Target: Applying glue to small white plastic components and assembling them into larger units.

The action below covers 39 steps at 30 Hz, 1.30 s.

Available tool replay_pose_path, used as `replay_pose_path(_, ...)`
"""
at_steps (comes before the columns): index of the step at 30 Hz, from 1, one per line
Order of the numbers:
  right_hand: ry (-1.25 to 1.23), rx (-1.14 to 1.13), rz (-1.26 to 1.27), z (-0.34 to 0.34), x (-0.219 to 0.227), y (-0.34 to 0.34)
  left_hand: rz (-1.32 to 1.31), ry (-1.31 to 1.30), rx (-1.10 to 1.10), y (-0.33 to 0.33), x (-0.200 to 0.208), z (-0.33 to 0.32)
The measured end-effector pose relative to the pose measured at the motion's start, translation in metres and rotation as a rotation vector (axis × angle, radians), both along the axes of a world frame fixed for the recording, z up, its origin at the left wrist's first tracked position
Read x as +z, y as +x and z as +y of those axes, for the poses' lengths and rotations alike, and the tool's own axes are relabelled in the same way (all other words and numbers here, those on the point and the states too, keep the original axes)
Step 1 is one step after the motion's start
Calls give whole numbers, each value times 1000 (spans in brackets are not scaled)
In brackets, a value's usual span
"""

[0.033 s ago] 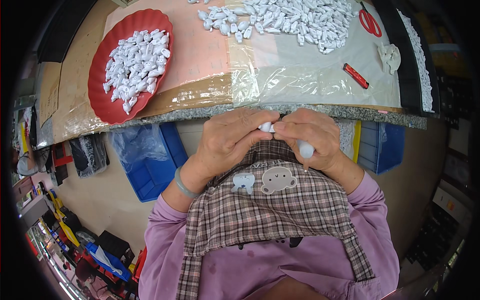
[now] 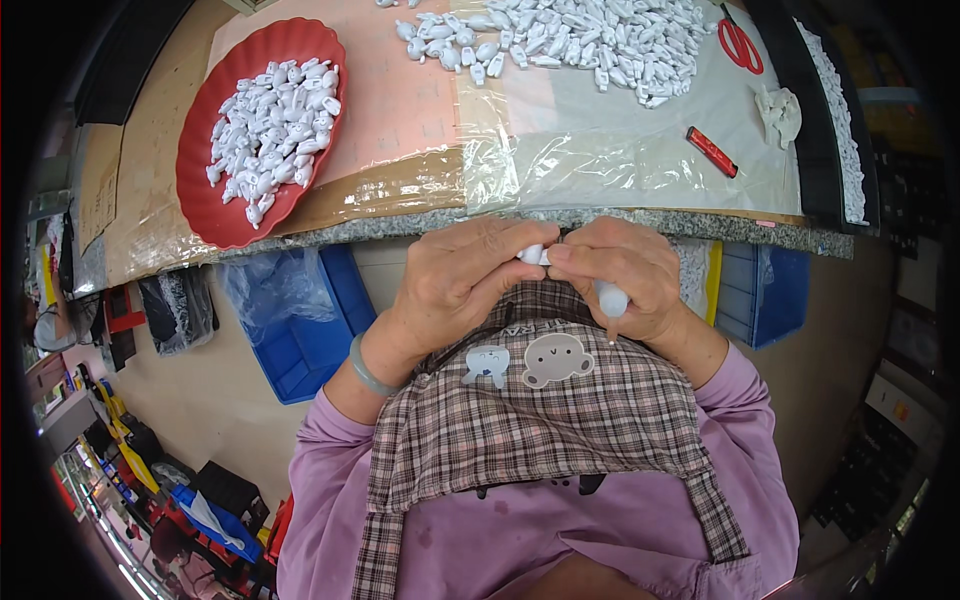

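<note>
Left hand (image 2: 455,265): thumb and forefinger pinching rounded end of small white piece (image 2: 531,255). Right hand (image 2: 628,262): thumb at piece's other end, translucent white bottle (image 2: 612,299) clasped in palm, narrow tip toward wearer. White piece: directly between both hands' fingertips, touching both, neither nearer; visible length roughly left to right, remainder hidden. Beyond: bench (image 2: 600,180). Red scalloped tray (image 2: 192,175), left, bearing similar white pieces (image 2: 275,125). Loose white pile (image 2: 610,45), farther ahead. Red-handled scissors (image 2: 738,48), right of pile.
</note>
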State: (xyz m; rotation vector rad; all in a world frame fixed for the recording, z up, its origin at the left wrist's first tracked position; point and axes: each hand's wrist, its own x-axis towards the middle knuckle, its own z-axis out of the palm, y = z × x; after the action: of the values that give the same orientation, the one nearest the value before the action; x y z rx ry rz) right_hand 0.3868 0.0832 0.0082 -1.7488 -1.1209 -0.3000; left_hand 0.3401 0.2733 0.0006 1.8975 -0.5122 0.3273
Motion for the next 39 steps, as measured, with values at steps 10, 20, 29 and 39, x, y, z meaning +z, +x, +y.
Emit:
replay_pose_path(10,-6,-2,-1,0,-4,-1,9,32,21,-2,1,-1)
replay_pose_path(20,-11,22,-119,1,0,6,119,-181,-47,1,-6,1)
replay_pose_path(29,51,-31,-14,6,-11,0,224,-339,-134,4,-6,4)
replay_pose_path(39,23,-121,103,-11,-12,2,-312,350,623,19,38,78)
